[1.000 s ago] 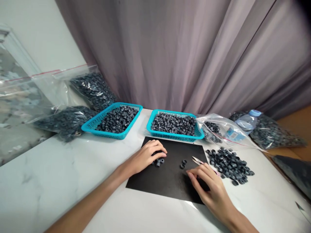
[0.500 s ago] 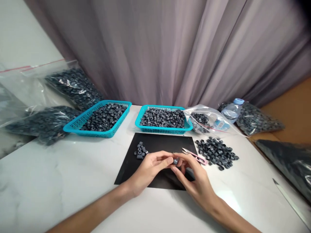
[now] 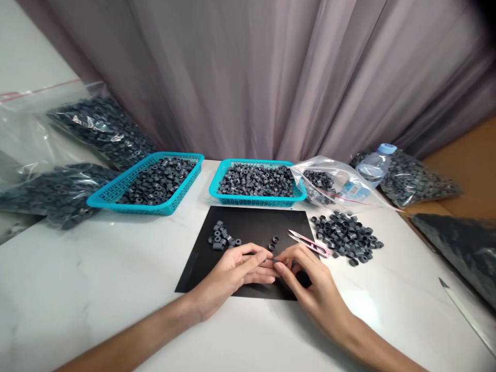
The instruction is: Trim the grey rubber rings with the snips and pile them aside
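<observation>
Both hands meet over the front part of a black mat (image 3: 201,274). My left hand (image 3: 242,266) is closed, thumb pressed on the fingers, with a small dark grey cylindrical piece mostly hidden at the tips. Between thumb and forefinger, my right hand (image 3: 306,271) pinches another small dark grey piece (image 3: 275,261), almost touching the left fingertips. Several grey hollow cylinders (image 3: 221,235) lie at the mat's left. Two thin dark rings (image 3: 274,241) rest just beyond the fingers. Pink-handled thread snips (image 3: 310,244) lie across the mat's right edge, blades pointing left.
A pile of grey caps (image 3: 346,235) sits right of the mat. Behind stand a left blue basket (image 3: 168,208) and a middle blue basket (image 3: 256,200), both full of grey pieces. Filled plastic bags (image 3: 70,186) are at left; a water bottle (image 3: 374,165) stands at back right.
The cylinder between my fingertips has turned into two separate small pieces, one at each hand. My left fingers have straightened somewhat. The view has shifted slightly, uncovering rings beyond the hands.
</observation>
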Action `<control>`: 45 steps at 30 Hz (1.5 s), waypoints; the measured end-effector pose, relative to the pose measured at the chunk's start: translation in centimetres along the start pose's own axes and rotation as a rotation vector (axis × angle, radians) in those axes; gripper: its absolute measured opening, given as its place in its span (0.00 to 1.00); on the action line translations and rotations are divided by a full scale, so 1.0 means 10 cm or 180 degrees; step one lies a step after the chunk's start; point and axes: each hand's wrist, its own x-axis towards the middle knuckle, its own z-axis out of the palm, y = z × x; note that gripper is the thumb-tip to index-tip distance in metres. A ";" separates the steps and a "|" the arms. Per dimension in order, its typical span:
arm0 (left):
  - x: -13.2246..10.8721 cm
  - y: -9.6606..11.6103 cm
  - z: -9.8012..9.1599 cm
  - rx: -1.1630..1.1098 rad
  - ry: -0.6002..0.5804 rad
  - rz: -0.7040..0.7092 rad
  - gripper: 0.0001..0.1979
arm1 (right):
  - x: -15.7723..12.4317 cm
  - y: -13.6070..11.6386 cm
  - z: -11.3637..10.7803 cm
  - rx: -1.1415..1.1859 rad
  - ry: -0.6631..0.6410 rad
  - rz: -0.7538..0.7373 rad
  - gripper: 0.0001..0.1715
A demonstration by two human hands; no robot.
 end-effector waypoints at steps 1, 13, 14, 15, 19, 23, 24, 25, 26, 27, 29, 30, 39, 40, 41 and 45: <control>0.00 0.00 -0.01 -0.0008 -0.0007 0.0003 0.15 | 0.00 0.01 0.00 0.0011 -0.0026 0.0013 0.04; 0.02 -0.07 -0.07 0.0873 0.0044 0.0604 0.13 | 0.01 0.06 -0.09 -0.0388 -0.0189 0.0524 0.05; 0.03 -0.07 -0.08 0.0915 0.0033 0.0629 0.14 | 0.01 0.06 -0.09 -0.0456 -0.0232 0.0537 0.05; 0.04 -0.07 -0.08 0.0899 0.0009 0.0630 0.14 | 0.01 0.06 -0.09 -0.0524 -0.0284 0.0524 0.05; 0.04 -0.04 -0.06 0.0501 -0.0091 0.0441 0.16 | 0.00 0.03 -0.07 -0.0677 -0.0303 0.0342 0.08; -0.01 0.03 0.02 0.0171 -0.0124 0.0255 0.17 | 0.00 -0.01 -0.08 -0.0664 0.0057 -0.0050 0.09; -0.03 0.04 0.04 0.0146 -0.0146 0.0254 0.16 | -0.01 -0.02 -0.08 -0.0639 0.0106 -0.0121 0.08; -0.04 0.05 0.05 0.0133 -0.0173 0.0263 0.15 | -0.01 -0.02 -0.08 -0.0609 0.0121 -0.0168 0.07; -0.04 0.05 0.07 0.0123 -0.0196 0.0280 0.14 | -0.02 -0.03 -0.07 -0.0580 0.0123 -0.0202 0.07; -0.05 0.05 0.08 0.0118 -0.0215 0.0290 0.14 | -0.02 -0.03 -0.06 -0.0557 0.0106 -0.0220 0.08; -0.05 0.05 0.10 0.0121 -0.0247 0.0255 0.13 | -0.04 -0.02 -0.04 -0.0533 0.0054 -0.0275 0.10; -0.05 0.05 0.10 0.0119 -0.0253 0.0221 0.13 | -0.05 -0.02 -0.03 -0.0538 0.0036 -0.0324 0.10; -0.05 0.02 0.09 -0.0145 -0.0415 0.0092 0.12 | -0.04 -0.07 -0.07 -0.0779 0.0096 -0.0598 0.09; -0.05 0.03 0.09 -0.0214 -0.0378 0.0092 0.12 | -0.03 -0.08 -0.08 -0.0726 0.0128 -0.0601 0.08; -0.05 0.03 0.08 -0.0282 -0.0324 0.0090 0.11 | -0.03 -0.09 -0.09 -0.0670 0.0162 -0.0586 0.08; -0.07 0.09 0.08 -0.0497 -0.0113 0.0007 0.11 | -0.02 -0.07 -0.10 -0.0426 0.0337 -0.0430 0.07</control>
